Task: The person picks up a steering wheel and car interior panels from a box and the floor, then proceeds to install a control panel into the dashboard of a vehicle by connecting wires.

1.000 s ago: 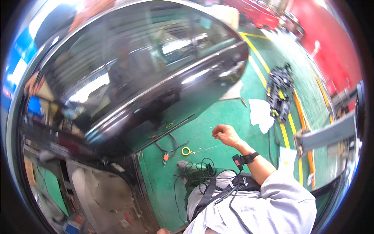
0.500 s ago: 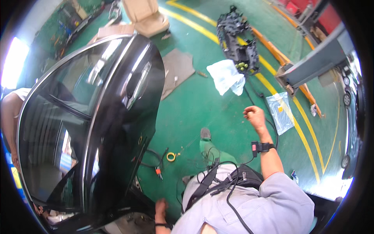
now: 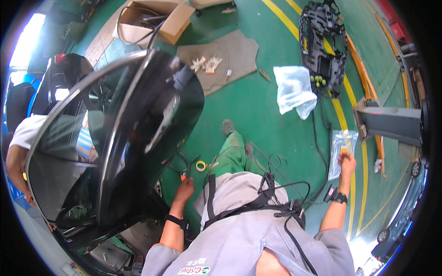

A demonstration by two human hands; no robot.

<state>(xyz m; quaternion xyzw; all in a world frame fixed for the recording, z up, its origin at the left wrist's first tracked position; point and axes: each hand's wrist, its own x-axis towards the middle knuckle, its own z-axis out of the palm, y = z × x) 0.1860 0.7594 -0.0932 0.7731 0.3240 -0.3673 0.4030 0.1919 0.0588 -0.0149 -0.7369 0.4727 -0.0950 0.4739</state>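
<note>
My left hand (image 3: 185, 188) hangs beside the black car door (image 3: 123, 184), in front of an orange plug on the floor, with its fingers curled; what they hold, if anything, is hidden. My right hand (image 3: 347, 163), also curled, is held out at the right over a flat clear plastic bag (image 3: 337, 170) with a yellow label; I cannot make out anything inside the fingers. A yellow tape roll (image 3: 200, 166) and dark cables (image 3: 178, 161) lie on the green floor near my legs.
Another person's arm (image 3: 17, 168) is behind the door. A cardboard box (image 3: 175, 23), grey mat (image 3: 239, 50), black plastic car frame (image 3: 322, 41) and white plastic bag (image 3: 290, 89) lie ahead. A grey metal beam (image 3: 391, 117) juts in at right; a car (image 3: 386, 232) stands beyond.
The view has swung right and down from the door toward the floor. My left hand has risen into fuller view beside the door; my right arm now reaches further out to the right.
</note>
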